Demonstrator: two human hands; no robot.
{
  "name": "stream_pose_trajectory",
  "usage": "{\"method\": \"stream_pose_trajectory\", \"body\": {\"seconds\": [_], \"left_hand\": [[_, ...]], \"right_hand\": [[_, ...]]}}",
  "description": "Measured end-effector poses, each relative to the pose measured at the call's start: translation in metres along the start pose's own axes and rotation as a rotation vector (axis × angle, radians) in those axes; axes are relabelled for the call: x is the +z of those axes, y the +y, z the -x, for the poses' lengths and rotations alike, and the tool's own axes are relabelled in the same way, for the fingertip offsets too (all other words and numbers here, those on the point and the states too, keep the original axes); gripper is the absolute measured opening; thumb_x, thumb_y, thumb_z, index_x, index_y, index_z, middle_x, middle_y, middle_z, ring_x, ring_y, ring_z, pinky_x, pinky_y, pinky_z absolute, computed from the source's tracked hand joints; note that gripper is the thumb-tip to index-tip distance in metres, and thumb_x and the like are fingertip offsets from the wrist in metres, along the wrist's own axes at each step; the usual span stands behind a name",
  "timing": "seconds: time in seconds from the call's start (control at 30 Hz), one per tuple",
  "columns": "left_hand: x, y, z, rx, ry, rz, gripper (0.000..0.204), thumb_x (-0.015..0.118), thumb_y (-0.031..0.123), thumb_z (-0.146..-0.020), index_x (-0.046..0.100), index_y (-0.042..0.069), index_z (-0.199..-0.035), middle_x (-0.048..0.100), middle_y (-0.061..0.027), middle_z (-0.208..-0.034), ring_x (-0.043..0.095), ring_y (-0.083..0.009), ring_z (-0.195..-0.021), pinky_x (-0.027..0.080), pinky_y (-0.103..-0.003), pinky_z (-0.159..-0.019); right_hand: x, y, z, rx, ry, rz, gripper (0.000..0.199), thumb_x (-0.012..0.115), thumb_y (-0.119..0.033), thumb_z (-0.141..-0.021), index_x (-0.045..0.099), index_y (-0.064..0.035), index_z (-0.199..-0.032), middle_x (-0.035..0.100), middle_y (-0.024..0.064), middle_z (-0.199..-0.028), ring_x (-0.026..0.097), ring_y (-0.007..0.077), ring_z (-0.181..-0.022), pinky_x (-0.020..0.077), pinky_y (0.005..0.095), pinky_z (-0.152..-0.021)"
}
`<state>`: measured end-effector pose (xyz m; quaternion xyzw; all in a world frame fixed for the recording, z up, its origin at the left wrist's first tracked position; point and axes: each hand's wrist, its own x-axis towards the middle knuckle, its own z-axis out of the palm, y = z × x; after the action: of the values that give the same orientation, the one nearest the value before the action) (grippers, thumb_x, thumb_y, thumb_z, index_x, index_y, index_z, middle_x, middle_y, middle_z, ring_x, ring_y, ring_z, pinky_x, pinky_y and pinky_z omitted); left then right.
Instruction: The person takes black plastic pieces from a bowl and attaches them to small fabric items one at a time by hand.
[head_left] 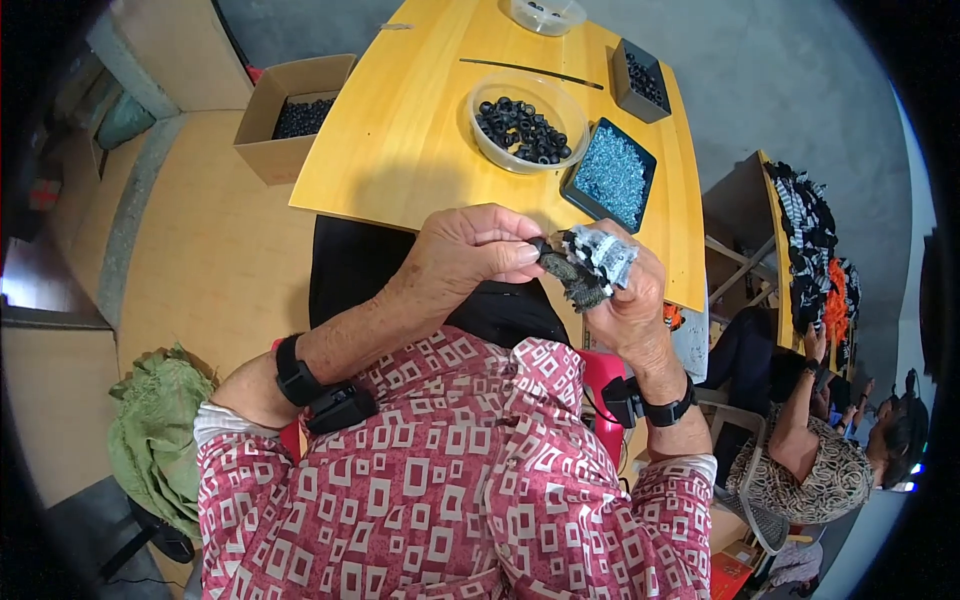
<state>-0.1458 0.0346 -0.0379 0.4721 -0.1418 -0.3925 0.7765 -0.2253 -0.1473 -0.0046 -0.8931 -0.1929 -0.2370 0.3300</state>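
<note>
In front of my chest, near the table's front edge, my two hands meet. My left hand (462, 252) pinches a small black piece (541, 247) between thumb and fingertips; its exact kind is too small to tell. My right hand (632, 290) is closed around a bunched black, grey and white fabric-like piece (600, 252), with a dark grey fuzzy part (575, 280) hanging below. The black piece touches this bundle. Just beyond the hands stand a clear round bowl (482, 146) of black ring-shaped plastic parts and a black tray (578, 192) of small clear bluish pieces.
The yellow table (400, 130) also bears a thin dark rod (530, 73), a dark box (640, 100) of black parts and another clear tub (548, 18). A cardboard box (262, 128) stands at left, a green sack (160, 430) lower left. Another person (810, 460) sits at right.
</note>
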Motion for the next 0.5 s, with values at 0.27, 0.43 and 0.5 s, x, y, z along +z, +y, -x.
{"method": "stream_pose_trajectory", "body": {"seconds": [0.27, 0.43, 0.5], "left_hand": [[-0.007, 0.001, -0.001, -0.066, -0.033, -0.088, 0.021, 0.067, 0.007, -0.084, 0.063, -0.002, -0.103, 0.067, -0.0081, -0.087, 0.065, -0.0122, -0.078, 0.054, -0.023, -0.073], [-0.008, 0.002, 0.002, -0.004, -0.061, -0.115, 0.020, 0.067, 0.008, -0.084, 0.065, -0.002, -0.101, 0.068, -0.0082, -0.087, 0.065, -0.0116, -0.077, 0.053, -0.023, -0.074], [-0.007, 0.003, 0.003, 0.028, -0.061, -0.124, 0.020, 0.065, 0.007, -0.085, 0.065, -0.003, -0.102, 0.068, -0.0084, -0.089, 0.065, -0.0115, -0.078, 0.053, -0.022, -0.075]], "right_hand": [[0.001, 0.008, 0.004, -0.218, -0.056, 0.087, 0.031, 0.068, 0.005, -0.056, 0.063, 0.0030, -0.086, 0.061, 0.0131, -0.082, 0.062, 0.0283, -0.071, 0.0507, 0.0349, -0.061], [-0.008, 0.009, -0.003, -0.247, -0.178, 0.070, 0.031, 0.070, 0.003, -0.058, 0.062, 0.0026, -0.087, 0.061, 0.0119, -0.083, 0.062, 0.0276, -0.072, 0.0511, 0.0347, -0.061], [-0.002, 0.007, 0.000, -0.201, -0.112, 0.046, 0.029, 0.069, 0.003, -0.058, 0.062, 0.0021, -0.087, 0.062, 0.0116, -0.083, 0.062, 0.0275, -0.071, 0.0514, 0.0343, -0.062]]}}
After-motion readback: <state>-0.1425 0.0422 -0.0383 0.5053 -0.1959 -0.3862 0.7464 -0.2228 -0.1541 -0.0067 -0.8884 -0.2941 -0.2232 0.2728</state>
